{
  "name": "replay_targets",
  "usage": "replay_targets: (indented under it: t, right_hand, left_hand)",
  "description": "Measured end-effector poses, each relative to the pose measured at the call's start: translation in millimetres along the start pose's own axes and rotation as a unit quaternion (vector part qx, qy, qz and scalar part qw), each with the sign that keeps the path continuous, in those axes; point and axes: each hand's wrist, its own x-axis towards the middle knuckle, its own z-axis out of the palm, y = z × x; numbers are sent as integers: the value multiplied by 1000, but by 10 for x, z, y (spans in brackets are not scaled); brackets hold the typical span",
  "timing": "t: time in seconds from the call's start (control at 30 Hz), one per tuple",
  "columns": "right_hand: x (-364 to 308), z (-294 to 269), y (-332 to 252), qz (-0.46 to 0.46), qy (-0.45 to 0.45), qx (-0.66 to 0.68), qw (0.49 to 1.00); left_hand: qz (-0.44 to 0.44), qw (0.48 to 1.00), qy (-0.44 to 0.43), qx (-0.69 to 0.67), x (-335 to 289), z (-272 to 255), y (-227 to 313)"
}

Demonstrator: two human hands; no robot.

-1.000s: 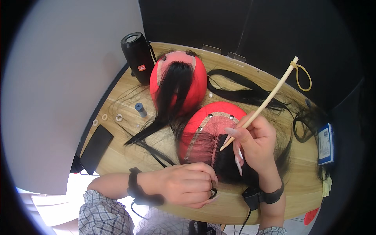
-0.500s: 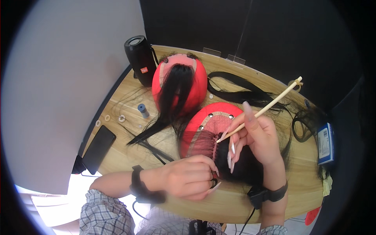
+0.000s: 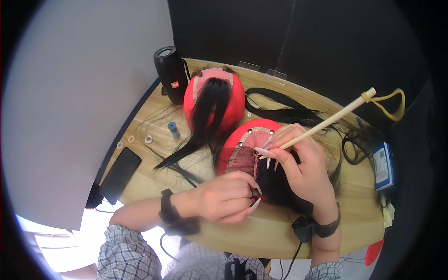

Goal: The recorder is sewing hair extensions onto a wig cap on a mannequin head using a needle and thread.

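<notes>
My right hand (image 3: 303, 163) pinches a ventilating needle with a pale wooden handle (image 3: 322, 126), slanting up to the right. A yellow rubber band (image 3: 396, 105) hangs from its far end. Its working tip is too small to make out; it meets the pink mesh wig cap (image 3: 242, 158) on the near red head block (image 3: 260, 124). Black hair (image 3: 275, 184) lies over the block's right side, partly under my right hand. My left hand (image 3: 226, 196), at the block's near side, is closed with a bit of black hair (image 3: 255, 198) showing between its fingertips.
A second red head block (image 3: 237, 100) with long black hair (image 3: 210, 107) stands behind. Around it are a black speaker (image 3: 169, 72), a blue thread spool (image 3: 173, 130), a phone (image 3: 120, 173) and small rings (image 3: 148, 139). More hair (image 3: 284, 105) and a blue-white box (image 3: 383, 165) lie right.
My right hand has turned, its fingers drawing together near the mesh. The handle's far end has swung up and right, and the rubber band now hangs out in a loop.
</notes>
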Motion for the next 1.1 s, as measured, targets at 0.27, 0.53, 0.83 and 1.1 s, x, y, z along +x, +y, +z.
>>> replay_targets:
  t: [0.27,0.53,0.83,1.1]
  right_hand:
    - [-25,54,-71,149,-6,127,981]
    - [-12,35,-16,-68,9,-78,995]
    - [-14,91,-33,128,22,216,968]
    - [22,88,-19,99,51,227,968]
  left_hand:
    - [-5,1000,26,15,-39,36,-14]
    - [-10,988,46,145,-3,-52,77]
    - [-30,980,82,179,51,-139,73]
    - [-149,956,208,146,62,-316,-74]
